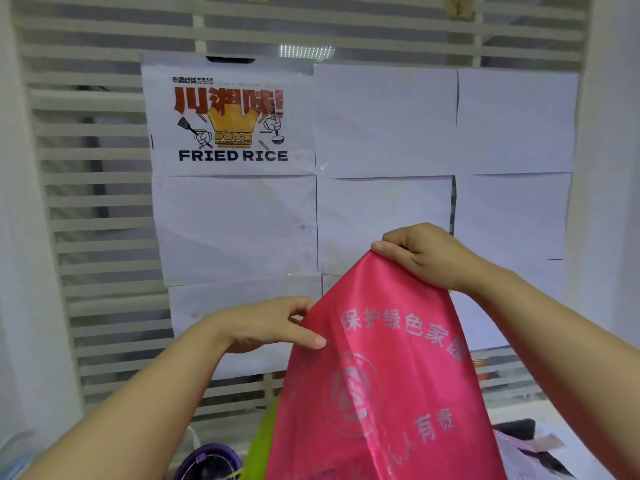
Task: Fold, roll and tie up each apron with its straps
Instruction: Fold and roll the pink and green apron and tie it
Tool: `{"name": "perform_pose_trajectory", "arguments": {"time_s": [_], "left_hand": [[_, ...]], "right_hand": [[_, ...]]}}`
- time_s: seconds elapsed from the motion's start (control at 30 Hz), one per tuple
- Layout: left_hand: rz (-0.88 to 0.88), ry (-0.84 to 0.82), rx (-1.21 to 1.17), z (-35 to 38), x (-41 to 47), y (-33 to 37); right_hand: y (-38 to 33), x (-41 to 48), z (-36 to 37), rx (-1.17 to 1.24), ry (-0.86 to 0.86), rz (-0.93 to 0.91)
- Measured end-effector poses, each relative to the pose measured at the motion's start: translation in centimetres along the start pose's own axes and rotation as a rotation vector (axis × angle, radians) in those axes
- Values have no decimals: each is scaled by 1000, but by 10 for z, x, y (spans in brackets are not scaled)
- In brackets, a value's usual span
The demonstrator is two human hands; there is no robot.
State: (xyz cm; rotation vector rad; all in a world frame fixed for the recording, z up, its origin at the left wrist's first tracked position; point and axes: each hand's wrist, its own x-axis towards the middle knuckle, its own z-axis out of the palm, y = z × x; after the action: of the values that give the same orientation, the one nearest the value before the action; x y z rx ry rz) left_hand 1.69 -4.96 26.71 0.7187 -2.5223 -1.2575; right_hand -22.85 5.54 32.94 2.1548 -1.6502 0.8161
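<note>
Pink apron (381,375) hangs in mid-air, print facing the person, probably being held straight so the first fold lines up. Right hand (426,258) pinches the top corner and left hand (266,323) pinches the side edge lower down. Behind is a slatted wall (97,202) with a fried rice poster (230,119). The surface below is mostly hidden, with something purple (207,462) on it, can't tell what.

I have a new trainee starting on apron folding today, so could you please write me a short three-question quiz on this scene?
1. True or false: the pink apron is already rolled and tied.
2. Where does the left hand pinch the apron? A. its side edge B. a strap C. nowhere
3. Which hand grips the apron's highest point?
Key: 1 false, it hangs unrolled; 2 A; 3 the right hand.
</note>
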Motion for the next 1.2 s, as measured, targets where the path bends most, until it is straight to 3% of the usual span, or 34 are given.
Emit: {"name": "perform_pose_trajectory", "arguments": {"time_s": [0.13,0.3,0.53,0.7,0.97,1.1,1.2], "left_hand": [[154,-85,-137,9,5,26],[170,-155,-165,7,9,52],[210,-184,-332,18,6,57],[235,-193,-386,22,4,74],[118,-316,-430,32,-3,60],[-26,-459,-278,33,-5,42],[-91,-371,-64,21,-4,19]], "right_hand": [[-19,-3,-2,137,-110,-15],[-42,-3,-11,364,-270,-23],[-46,-7,-41,457,-241,8],[-57,-7,-43,525,-322,-8],[-47,-5,-60,607,-241,38],[-30,-3,-65,563,-143,97],[-3,-4,-61,442,-34,154]]}}
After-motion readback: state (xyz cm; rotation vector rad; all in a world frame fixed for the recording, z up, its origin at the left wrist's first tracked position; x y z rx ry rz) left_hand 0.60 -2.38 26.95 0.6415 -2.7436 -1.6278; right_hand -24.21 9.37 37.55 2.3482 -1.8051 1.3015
